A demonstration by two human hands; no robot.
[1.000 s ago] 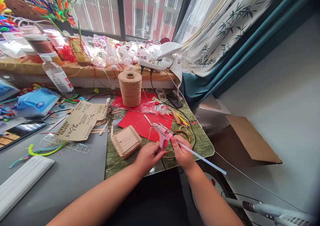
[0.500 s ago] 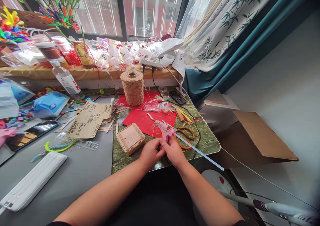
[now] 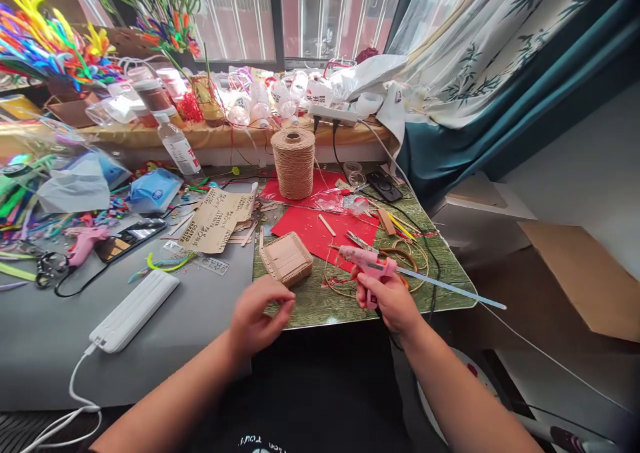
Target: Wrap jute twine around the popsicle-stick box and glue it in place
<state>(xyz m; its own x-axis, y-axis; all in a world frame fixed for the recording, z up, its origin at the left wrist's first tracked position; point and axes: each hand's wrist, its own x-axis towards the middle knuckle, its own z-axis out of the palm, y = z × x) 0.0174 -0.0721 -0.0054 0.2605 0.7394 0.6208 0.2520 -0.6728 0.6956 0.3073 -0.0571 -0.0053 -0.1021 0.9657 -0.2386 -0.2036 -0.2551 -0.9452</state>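
Note:
My right hand (image 3: 390, 299) is wrapped round the handle of a pink hot glue gun (image 3: 367, 259), its nozzle pointing left over the red paper. A long translucent glue stick (image 3: 450, 286) sticks out of the gun's back end. My left hand (image 3: 263, 313) hovers at the table's front edge, loosely curled with thumb and forefinger apart and nothing visible between them. Just beyond it lies a square wooden box (image 3: 286, 256) with twine along its edges. Scissors (image 3: 400, 256) with orange handles lie behind the glue gun, partly hidden by it.
A twine spool (image 3: 294, 166) stands on red paper (image 3: 310, 229). Left are sandpaper sheets (image 3: 220, 219), a white power strip (image 3: 135, 309), a second pink glue gun (image 3: 85, 243) and a bottle (image 3: 179, 147). A black cord runs along the right; an open cardboard box (image 3: 585, 273) stands beyond.
My hands, together at the glue gun before, have separated. The left has let go and moved left towards the wooden box; the right keeps the gun. The view has turned left.

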